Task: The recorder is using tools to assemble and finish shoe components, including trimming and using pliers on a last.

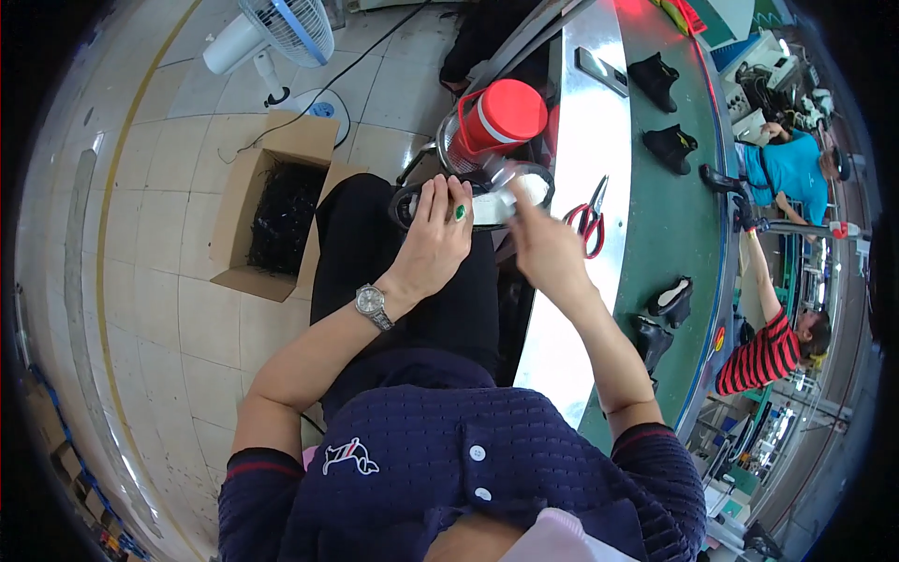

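A black shoe [408, 208] with a whitish underside or inside lies across my thighs. My left hand [435, 225] lies over its left end, fingers close together and holding it; a green ring and a wristwatch are on this hand and wrist. Over the shoe's right part, my right hand [543, 239] is closed and smeared by motion. It grips a hand tool with a shiny metal end [502, 172], too blurred to name its kind. On the metal ledge to the right of my right hand lie red-handled scissors [592, 220].
On the left floor stand an open cardboard box [234, 225] with black scraps and a fan [281, 37]. A red jug [510, 110] is ahead. Along the green conveyor belt [674, 211] are several black shoes [670, 150] and a phone [602, 71]. Two co-workers [782, 183] stand beyond.
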A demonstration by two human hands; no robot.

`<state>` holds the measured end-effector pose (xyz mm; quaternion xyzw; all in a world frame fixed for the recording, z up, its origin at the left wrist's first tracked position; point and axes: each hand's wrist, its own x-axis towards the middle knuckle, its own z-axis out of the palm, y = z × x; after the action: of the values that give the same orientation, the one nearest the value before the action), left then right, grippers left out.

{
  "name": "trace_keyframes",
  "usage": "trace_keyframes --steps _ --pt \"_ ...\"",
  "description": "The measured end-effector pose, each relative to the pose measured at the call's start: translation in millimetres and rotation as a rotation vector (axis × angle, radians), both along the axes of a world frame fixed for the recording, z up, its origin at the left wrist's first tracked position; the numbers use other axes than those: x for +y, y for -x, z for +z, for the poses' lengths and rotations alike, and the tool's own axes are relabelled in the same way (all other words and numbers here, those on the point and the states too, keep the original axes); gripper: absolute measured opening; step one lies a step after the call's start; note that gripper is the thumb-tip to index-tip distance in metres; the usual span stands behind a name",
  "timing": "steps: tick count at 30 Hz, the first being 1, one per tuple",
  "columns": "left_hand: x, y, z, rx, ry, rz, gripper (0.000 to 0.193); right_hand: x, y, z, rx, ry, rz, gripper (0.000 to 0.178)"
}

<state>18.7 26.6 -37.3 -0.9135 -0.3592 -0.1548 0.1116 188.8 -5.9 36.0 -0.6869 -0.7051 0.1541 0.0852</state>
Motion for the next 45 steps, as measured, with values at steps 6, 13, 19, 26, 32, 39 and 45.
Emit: trace_keyframes --steps 6,13,19,26,32,39,45 --pt "-2 9 -14 -0.147 0.042 -0.014 0.047 -1 17 8 0.056 -0.148 0.052 0.069" --pt "-1 13 -22 -0.261 0.142 -0.011 0.060 5 20 10 -0.002 0.042 0.104 0.067" --pt "6 22 11 -0.119 0.362 0.188 0.067 2 23 -18 0.073 -0.070 0.065 0.064" --pt "2 28 6 -0.117 0.232 0.102 0.064 2 36 -27 0.107 -0.046 0.072 0.066" --pt "1 31 2 -0.400 0.338 0.073 0.063 3 48 -8 0.220 -0.141 0.080 0.068" --pt "18 58 6 -0.536 0.628 -0.090 0.078 8 18 13 0.206 0.127 0.055 0.055" --pt "-4 86 19 -0.583 0.565 -0.018 0.098 -22 -18 -5 0.108 0.209 -0.029 0.057"
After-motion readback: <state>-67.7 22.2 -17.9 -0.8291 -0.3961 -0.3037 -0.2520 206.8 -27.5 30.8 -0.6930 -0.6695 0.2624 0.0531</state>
